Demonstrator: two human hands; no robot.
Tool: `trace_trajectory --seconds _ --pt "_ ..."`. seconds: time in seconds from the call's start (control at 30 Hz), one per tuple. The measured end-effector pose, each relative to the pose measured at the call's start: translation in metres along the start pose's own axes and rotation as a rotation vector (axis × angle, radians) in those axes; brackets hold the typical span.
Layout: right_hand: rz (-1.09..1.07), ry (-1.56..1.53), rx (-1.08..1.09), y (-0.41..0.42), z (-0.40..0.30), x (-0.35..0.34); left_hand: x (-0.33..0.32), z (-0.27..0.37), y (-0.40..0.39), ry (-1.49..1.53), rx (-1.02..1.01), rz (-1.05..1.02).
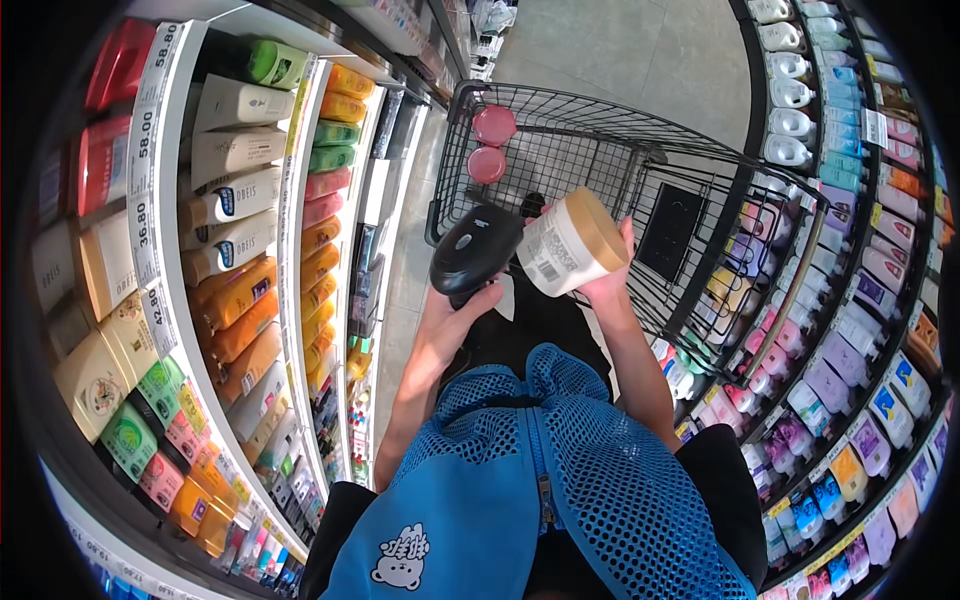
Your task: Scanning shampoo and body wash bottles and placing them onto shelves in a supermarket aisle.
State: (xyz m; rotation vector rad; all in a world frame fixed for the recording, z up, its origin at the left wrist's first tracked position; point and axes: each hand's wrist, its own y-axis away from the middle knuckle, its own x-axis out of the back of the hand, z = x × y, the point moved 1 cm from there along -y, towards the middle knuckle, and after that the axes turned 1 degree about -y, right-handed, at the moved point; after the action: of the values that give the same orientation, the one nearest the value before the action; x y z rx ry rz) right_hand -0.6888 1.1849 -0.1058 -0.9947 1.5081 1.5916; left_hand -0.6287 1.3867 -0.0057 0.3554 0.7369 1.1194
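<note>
My left hand (pixel 459 322) grips a black handheld barcode scanner (pixel 478 249) by its handle, most of which is hidden behind the scanner's head. The scanner faces a white jar (pixel 551 251) with a tan lid, which I hold tilted in my right hand (pixel 611 281). Printed text and a barcode show on the jar's side, turned toward the scanner. Both hands are over the near side of a black wire shopping cart (pixel 592 150). Two pink round-lidded containers (pixel 493 126) stand at the cart's far left end.
Lit shelves (pixel 289 195) of shampoo bottles and tubes with price strips rise on my left. Curved-looking shelves (pixel 825 360) of pump bottles and pouches line the right. The cart's handle (pixel 784 300) points right. Grey tiled floor (pixel 600 45) runs beyond the cart.
</note>
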Motion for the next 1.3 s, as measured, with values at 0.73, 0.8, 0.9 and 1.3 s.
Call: trace_trajectory --seconds 0.73,0.8,0.9,1.3 --pt "0.261 0.357 -0.340 -0.059 -0.044 0.106 0.047 -0.037 0.011 -0.022 0.094 0.072" --pt "0.374 0.429 -0.320 -0.081 -0.049 0.145 0.069 -0.042 0.024 -0.005 0.086 0.178" --pt "0.405 0.711 -0.349 -0.106 -0.047 0.179 0.089 -0.040 0.044 -0.056 0.087 0.270" --pt "0.373 1.236 -0.433 -0.160 0.023 0.236 0.117 -0.069 0.074 -0.087 0.251 0.375"
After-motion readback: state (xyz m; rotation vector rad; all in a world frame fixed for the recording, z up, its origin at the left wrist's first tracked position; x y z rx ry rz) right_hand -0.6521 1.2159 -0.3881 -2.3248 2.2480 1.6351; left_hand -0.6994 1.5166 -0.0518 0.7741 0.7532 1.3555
